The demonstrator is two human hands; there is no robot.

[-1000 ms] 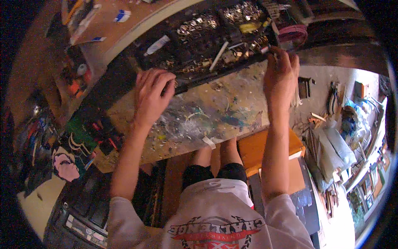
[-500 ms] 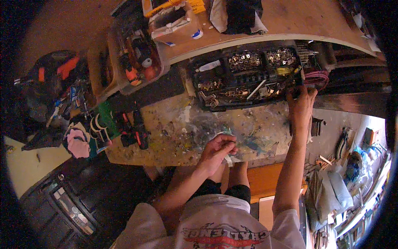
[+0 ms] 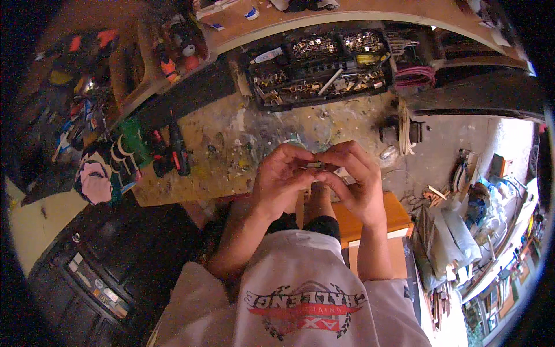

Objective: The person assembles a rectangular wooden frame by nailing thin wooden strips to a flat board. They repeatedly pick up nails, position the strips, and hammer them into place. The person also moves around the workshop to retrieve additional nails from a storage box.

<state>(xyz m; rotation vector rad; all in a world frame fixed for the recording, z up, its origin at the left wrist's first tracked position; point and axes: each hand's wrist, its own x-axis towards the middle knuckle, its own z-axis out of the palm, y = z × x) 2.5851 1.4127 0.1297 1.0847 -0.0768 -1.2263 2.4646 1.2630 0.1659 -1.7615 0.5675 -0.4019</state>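
My left hand and my right hand meet above the near edge of the worktable, their fingertips pinched together. Between them is a small, pale, shiny piece, too small and too covered by fingers for its kind to show. Just beyond the hands lies a black sorting tray. Its compartments hold many small metal fittings, a white tube and a pale stick.
A black and red power tool rests at the table's left. Right of the table are a vise-like dark metal piece and a coil of pink cable. A shelf edge runs across the back; a wooden drawer unit stands below right.
My right hand has left the tray's right end and come back to meet my left hand over the table's near edge. The view has shifted, so the tray appears higher.
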